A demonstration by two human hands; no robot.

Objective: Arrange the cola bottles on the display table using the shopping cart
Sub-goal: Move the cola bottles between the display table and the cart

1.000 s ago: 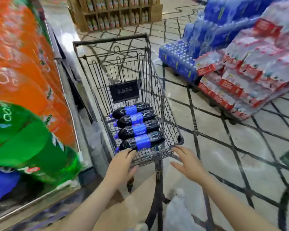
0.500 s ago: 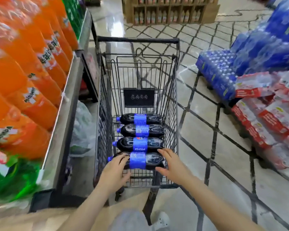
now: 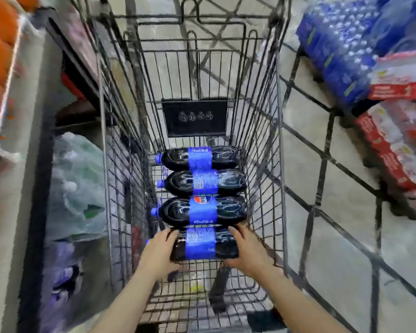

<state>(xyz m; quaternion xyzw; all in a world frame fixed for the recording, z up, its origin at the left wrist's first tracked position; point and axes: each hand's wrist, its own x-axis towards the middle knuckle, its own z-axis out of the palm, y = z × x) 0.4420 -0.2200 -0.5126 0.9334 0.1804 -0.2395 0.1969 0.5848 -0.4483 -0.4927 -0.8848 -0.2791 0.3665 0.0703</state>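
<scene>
Both hands, left and right, curl around the nearest bottle in the cart. An uneven grip could tilt it, slipping onto the bottle beyond.

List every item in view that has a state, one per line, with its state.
Nearest cola bottle: lying on its side in the cart, gripped at both ends.
Other three cola bottles: lying side by side, untouched, caps on.
Shopping cart: loaded with four bottles.
Left hand: grips the cap end.
Right hand: grips the base end.
</scene>
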